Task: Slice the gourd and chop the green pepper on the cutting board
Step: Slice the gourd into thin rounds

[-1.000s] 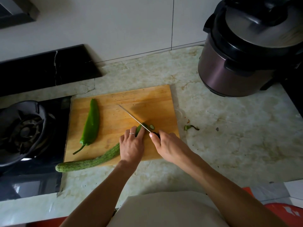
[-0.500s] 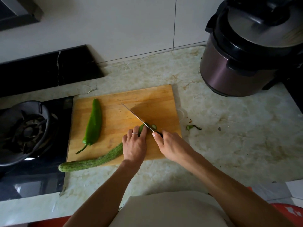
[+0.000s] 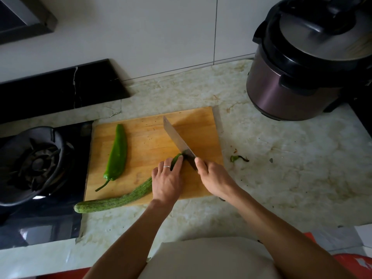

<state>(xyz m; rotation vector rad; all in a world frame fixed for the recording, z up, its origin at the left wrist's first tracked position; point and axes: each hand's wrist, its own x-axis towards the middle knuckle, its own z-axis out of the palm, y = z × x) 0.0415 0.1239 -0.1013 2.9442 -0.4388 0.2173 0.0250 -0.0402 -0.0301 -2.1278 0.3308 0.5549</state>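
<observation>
Task barely begun: left hand [image 3: 167,182] pins the gourd [image 3: 120,200], lying from board [image 3: 145,137] centre out to 7 o'clock, nearly whole; right hand [image 3: 215,178] grips the knife [image 3: 177,139] at its tip; pepper [image 3: 117,152] uncut at 9 o'clock.

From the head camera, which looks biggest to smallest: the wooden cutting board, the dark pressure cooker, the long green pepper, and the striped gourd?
1. Wooden cutting board and dark pressure cooker: they look about alike, and the cooker is cut off by the frame edge, so I won't rank them.
2. Striped gourd, partly under the left hand.
3. Long green pepper.
</observation>
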